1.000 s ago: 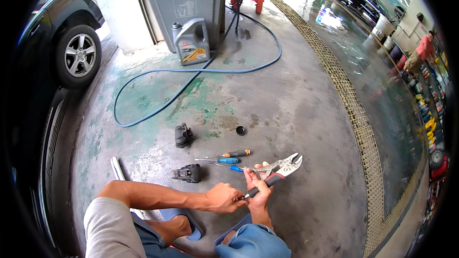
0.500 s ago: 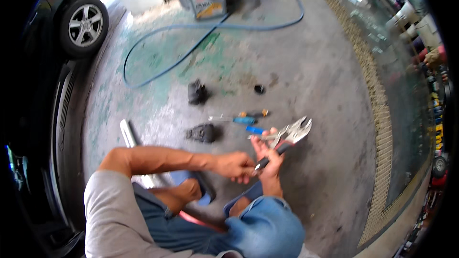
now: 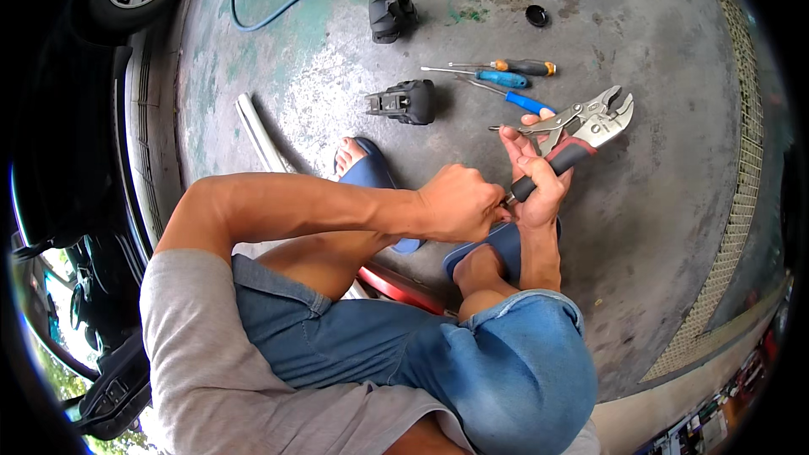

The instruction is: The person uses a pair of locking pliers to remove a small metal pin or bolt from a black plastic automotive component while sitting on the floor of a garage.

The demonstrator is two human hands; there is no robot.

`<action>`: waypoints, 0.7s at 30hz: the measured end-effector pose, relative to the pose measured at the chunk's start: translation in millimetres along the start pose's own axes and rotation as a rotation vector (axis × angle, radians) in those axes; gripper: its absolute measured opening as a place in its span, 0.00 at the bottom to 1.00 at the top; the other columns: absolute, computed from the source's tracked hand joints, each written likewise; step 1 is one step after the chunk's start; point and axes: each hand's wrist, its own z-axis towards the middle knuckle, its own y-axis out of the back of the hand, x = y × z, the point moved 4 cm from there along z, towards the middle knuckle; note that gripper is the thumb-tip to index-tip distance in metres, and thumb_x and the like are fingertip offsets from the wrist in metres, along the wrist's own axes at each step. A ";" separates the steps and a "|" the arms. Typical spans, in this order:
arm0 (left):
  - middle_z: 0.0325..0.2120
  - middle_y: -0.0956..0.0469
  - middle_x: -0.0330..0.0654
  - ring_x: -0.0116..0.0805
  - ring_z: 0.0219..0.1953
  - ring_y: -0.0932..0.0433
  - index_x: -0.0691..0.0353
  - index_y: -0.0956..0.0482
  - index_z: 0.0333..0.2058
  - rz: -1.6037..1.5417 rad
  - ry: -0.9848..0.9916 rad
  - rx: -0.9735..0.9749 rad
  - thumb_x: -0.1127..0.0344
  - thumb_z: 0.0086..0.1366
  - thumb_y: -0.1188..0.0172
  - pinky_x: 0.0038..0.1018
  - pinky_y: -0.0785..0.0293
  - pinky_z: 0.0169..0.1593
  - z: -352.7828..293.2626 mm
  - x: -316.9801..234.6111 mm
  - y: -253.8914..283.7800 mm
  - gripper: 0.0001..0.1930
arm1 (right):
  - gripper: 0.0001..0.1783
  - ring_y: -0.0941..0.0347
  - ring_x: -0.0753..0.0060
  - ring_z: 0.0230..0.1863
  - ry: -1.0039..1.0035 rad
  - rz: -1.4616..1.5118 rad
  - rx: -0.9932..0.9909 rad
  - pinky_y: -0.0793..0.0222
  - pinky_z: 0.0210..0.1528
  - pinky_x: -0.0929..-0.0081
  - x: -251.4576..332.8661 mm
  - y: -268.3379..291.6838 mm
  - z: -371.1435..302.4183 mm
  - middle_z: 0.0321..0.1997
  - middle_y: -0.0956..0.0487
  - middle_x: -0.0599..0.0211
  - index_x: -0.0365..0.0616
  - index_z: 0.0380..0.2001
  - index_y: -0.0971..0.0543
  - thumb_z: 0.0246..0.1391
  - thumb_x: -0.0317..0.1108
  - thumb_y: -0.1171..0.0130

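A: Δ?
B: View tipped down over floor (image 3: 640,286); hold on locking pliers (image 3: 569,154) unch., so fiddling at rear end prob. cont'd.
A: Grip?
B: Pliers above floor, jaws apart. R hand (image 3: 539,190) wrapped round them; L hand (image 3: 462,202) fingers pinched at rear end, contact hidden.
A: Nearby?
B: 2 blk parts (image 3: 403,103), 3 screwdrivers (image 3: 501,79), blk cap (image 3: 537,16).

Stained concrete floor (image 3: 649,227): three screwdrivers (image 3: 503,79), two black plastic parts (image 3: 403,103), round black cap (image 3: 537,15), blue hose (image 3: 291,5), long pale strip (image 3: 259,131).
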 end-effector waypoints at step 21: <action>0.65 0.35 0.58 0.63 0.66 0.34 0.51 0.49 0.74 0.204 0.344 0.242 0.39 0.46 0.22 0.51 0.35 0.68 -15.9 223.0 78.7 0.62 | 0.44 0.26 0.75 0.40 -0.433 -0.071 0.084 0.32 0.43 0.81 -45.6 28.8 -38.2 0.50 0.21 0.61 0.34 0.63 0.29 0.34 0.29 0.44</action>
